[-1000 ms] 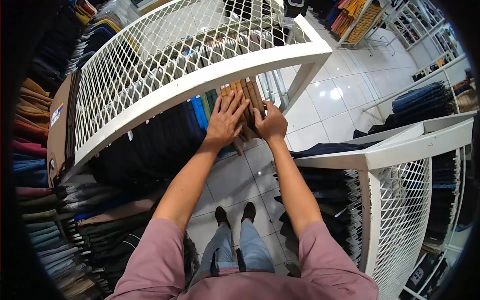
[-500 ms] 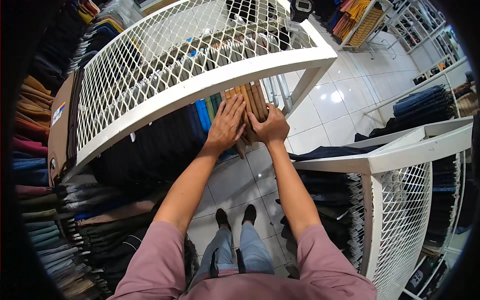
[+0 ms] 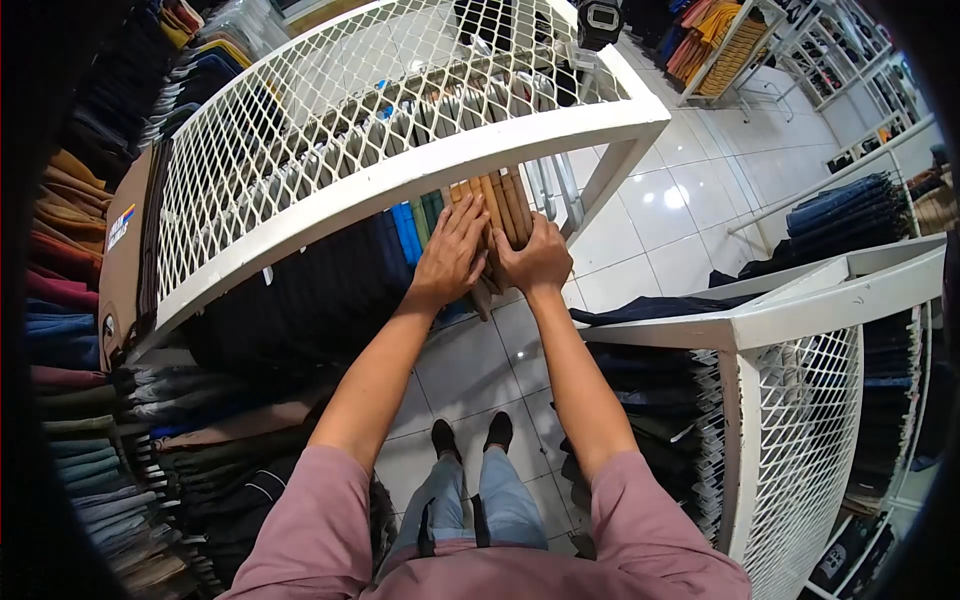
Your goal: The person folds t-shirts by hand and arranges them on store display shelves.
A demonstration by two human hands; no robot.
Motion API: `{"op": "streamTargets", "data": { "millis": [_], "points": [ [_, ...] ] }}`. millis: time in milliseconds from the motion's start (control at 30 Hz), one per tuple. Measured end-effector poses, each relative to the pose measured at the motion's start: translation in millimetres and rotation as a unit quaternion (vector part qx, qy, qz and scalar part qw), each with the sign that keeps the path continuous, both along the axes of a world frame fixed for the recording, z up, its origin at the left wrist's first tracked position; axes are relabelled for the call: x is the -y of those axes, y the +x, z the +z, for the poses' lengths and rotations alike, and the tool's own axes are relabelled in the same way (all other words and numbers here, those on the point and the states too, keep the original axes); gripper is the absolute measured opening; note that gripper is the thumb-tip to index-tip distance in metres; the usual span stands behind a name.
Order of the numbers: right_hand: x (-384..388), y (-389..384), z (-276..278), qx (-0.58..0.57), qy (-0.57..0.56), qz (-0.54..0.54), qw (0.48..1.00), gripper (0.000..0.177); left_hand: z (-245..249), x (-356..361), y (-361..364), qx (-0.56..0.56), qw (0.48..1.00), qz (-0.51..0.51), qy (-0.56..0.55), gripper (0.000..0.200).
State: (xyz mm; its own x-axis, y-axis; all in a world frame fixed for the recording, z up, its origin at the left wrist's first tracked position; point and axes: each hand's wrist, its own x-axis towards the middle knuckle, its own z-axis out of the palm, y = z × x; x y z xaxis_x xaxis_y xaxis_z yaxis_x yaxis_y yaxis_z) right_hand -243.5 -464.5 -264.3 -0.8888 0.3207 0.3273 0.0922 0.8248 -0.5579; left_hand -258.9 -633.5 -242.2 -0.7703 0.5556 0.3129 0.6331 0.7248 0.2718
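Tan and brown folded garments, probably trousers (image 3: 508, 200), hang packed side by side at the right end of a row under a white mesh-topped rack (image 3: 400, 170). My left hand (image 3: 452, 255) lies against the front of the tan ones, its fingers stretched upward. My right hand (image 3: 535, 258) is curled round the right end of the bunch, thumb in front, with the other fingers partly hidden. Left of my hands hang green garments (image 3: 430, 212), then blue ones (image 3: 405, 235), then dark ones (image 3: 290, 310).
A black digital watch (image 3: 600, 20) is at the rack's far right corner. A second white rack (image 3: 735, 335) with dark garments (image 3: 640, 400) stands close on my right. Stacked clothes (image 3: 85, 470) line the left side. White floor tiles (image 3: 660, 200) show between the racks.
The view has shifted very slightly. Both hands stay on the tan garments; my right hand sits a touch further left and lower in view.
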Motion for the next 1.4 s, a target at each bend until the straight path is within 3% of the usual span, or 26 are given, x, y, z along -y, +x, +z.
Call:
{"op": "streamTargets", "data": {
  "millis": [333, 367, 467, 600, 667, 800, 867, 900, 967, 1100, 1400],
  "points": [
    [-4.1, -2.8, 0.9, -0.01, 0.016, -0.003, 1.0, 0.067, 4.3, 7.5, 9.6, 0.003, 1.0, 0.006, -0.001, 0.068],
    [-6.7, -4.6, -4.3, -0.041, 0.008, 0.013, 0.999, 0.052, 4.8, 6.1, 11.6, 0.003, 1.0, 0.008, -0.001, 0.068],
    [-19.4, -13.1, -27.8, -0.064, 0.009, 0.058, 0.996, 0.037, 0.2, 1.9, 17.1, 0.003, 0.999, 0.035, 0.005, 0.071],
    [-22.2, -19.0, -43.3, -0.1, 0.02, 0.1, 0.99, 0.027, -4.7, -2.0, 28.4, 0.004, 0.998, 0.068, -0.007, 0.078],
    [-21.9, -23.0, -50.7, -0.098, -0.053, 0.114, 0.987, 0.025, -7.9, -3.9, 30.2, 0.01, 0.997, 0.078, -0.006, 0.079],
    [-19.4, -22.2, -51.1, -0.033, -0.136, 0.113, 0.984, 0.024, -9.2, -11.3, 34.8, 0.012, 0.995, 0.1, 0.008, 0.082],
    [-17.6, -26.1, -55.2, -0.149, -0.082, 0.12, 0.978, 0.024, -8.0, -14.2, 36.8, 0.012, 0.994, 0.105, 0.012, 0.081],
    [-15.9, -24.9, -50.6, -0.149, -0.083, 0.121, 0.978, 0.024, -6.6, -15.8, 37.7, 0.025, 0.993, 0.112, 0.011, 0.082],
    [-13.1, -22.2, -41.8, -0.088, -0.087, 0.086, 0.989, 0.028, -4.0, -19.2, 38.8, 0.037, 0.992, 0.12, 0.01, 0.084],
    [-11.2, -21.4, -41.2, -0.147, -0.045, 0.086, 0.984, 0.03, -2.5, -27.6, 42.1, 0.047, 0.991, 0.122, -0.019, 0.092],
    [-16.2, -12.3, -6.3, -0.028, -0.018, 0.061, 0.998, 0.036, -4.9, -33.6, 42.1, 0.03, 0.989, 0.119, -0.08, 0.1]
  ]
}}
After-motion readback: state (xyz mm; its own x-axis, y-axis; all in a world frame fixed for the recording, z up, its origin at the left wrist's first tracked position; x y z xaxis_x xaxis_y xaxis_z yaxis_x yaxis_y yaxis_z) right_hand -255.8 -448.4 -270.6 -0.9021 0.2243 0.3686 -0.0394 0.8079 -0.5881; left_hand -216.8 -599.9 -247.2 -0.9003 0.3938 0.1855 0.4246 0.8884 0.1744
